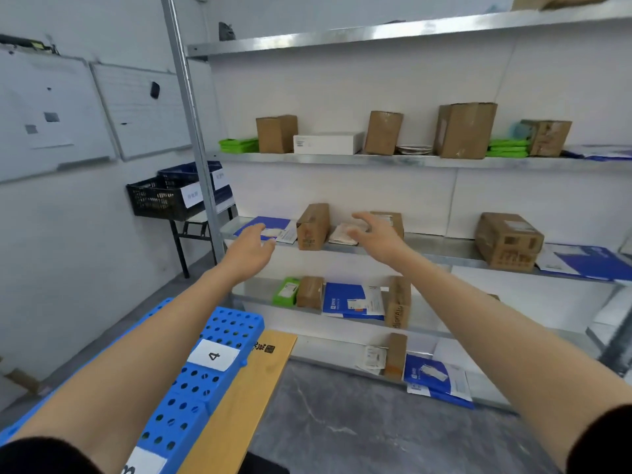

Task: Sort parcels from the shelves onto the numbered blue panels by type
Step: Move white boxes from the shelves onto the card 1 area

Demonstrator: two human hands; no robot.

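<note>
Left hand point(251, 246) and right hand point(374, 236), both spread and empty, reach either side of an upright box point(312, 226) on the shelf point(441, 249), likely to clamp it between palms. Envelope point(265, 227) lies just left. Panel point(219, 354) marked 4 waits below, nothing on it.

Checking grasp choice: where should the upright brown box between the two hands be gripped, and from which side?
Probably its tall side faces, from the front: the box stands on end at the front edge of the shelf, only flat mail beside it, with the left hand and right hand open on either flank.
</note>
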